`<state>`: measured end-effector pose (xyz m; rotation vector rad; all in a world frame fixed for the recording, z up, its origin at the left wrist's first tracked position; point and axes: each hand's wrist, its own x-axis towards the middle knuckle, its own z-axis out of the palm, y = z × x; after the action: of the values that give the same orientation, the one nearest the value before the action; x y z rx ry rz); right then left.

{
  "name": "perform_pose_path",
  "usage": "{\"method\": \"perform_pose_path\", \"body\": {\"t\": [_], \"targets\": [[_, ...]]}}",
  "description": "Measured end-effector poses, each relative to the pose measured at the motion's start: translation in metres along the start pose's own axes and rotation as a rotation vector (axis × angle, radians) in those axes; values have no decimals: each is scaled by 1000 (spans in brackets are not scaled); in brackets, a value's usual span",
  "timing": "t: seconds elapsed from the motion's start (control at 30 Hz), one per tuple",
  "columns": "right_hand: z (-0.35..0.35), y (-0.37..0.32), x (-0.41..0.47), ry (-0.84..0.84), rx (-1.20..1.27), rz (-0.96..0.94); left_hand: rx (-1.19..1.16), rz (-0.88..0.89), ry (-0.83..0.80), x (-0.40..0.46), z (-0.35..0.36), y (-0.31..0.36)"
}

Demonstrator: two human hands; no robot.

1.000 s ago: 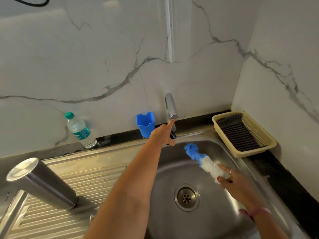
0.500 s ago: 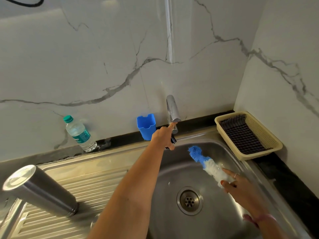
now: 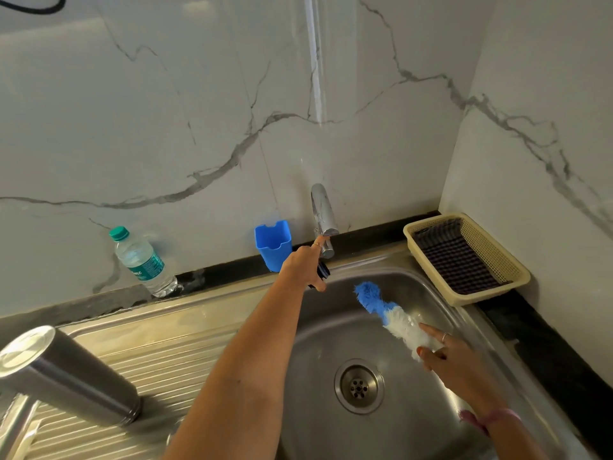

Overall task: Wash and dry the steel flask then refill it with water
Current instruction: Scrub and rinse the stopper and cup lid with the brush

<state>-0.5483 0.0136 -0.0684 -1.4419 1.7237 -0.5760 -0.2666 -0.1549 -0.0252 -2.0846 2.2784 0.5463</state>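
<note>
Brush (image 3: 396,318) handle hidden under hand (image 3: 456,358)

Silver steel flask (image 3: 63,376), blue-and-white fluffy brush (image 3: 391,313), blue cup (image 3: 273,244), beige basket (image 3: 517,270), dark checked cloth (image 3: 457,260), grey-veined white marble wall (image 3: 199,111), green-capped bottle (image 3: 142,260).

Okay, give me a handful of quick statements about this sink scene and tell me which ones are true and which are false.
1. The steel flask stands upside down on the ribbed drainboard. True.
2. The right hand holds the blue and white bottle brush over the sink basin. True.
3. The left hand grips the plastic water bottle. False: it reaches to the tap, forefinger touching it; the bottle stands untouched by the wall.
4. The blue cup lies inside the basket. False: it stands left of the tap; the beige basket holds a dark cloth.
</note>
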Motion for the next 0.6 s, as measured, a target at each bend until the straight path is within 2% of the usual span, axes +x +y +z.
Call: {"method": "perform_pose_path", "body": {"t": [0.6], "targets": [[-3,1,-1,3,15,3,-25,-29,-14,-18,3,0]]}}
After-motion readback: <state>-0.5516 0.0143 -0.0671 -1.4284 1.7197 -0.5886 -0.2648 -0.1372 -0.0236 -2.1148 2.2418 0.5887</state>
